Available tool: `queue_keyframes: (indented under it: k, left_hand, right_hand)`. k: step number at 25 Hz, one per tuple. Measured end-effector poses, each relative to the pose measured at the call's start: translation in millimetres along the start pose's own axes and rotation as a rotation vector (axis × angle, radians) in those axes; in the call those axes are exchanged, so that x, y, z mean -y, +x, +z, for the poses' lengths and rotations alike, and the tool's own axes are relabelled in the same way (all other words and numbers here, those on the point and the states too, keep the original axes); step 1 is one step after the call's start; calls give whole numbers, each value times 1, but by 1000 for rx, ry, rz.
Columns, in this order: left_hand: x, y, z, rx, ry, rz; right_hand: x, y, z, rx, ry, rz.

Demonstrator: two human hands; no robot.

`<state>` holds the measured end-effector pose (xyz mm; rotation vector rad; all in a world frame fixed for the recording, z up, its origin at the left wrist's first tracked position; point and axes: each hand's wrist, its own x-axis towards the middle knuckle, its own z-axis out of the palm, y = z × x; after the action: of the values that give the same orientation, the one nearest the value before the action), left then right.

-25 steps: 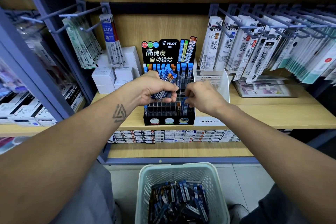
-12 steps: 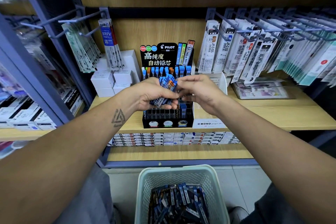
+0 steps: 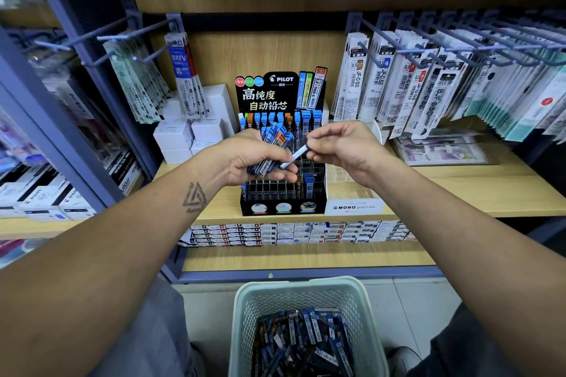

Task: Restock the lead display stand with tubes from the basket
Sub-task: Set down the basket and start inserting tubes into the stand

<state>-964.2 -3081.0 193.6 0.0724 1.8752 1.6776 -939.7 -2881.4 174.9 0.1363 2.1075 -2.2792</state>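
**One tube drawn from the bundle, stand waiting below**

The loose bundle of tubes (image 3: pixel 269 147) could slip and scatter if the left hand (image 3: pixel 254 159) slackens while one is pulled free. That hand curls round the bundle, palm turned inward. The right hand (image 3: pixel 343 147), just beside it, pinches a single tube (image 3: pixel 301 151) by its upper end, angled down-left. The display stand (image 3: pixel 281 190) sits directly beneath both hands; the basket (image 3: pixel 306 294) lies nearer the body, below the forearms.

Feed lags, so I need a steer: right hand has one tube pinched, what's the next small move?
Probably lower the single tube in the right hand into an empty slot of the display stand: it is already clear of the bundle in the left hand, and the front rows show many vacant cells.
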Motion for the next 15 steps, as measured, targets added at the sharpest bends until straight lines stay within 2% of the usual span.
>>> queue_keyframes:
  k: [4,10,15]
  left_hand:
    - [-1,3,-2,-61,34,-13]
    - [-1,1,-6,-59,81,-48]
    - [-7,4,-22,-201,74,-7]
  right_hand:
    - [-1,0,-4,45,16,-34]
    - [2,0,1,79,-144,-118]
    - [2,1,14,97,-264,-145]
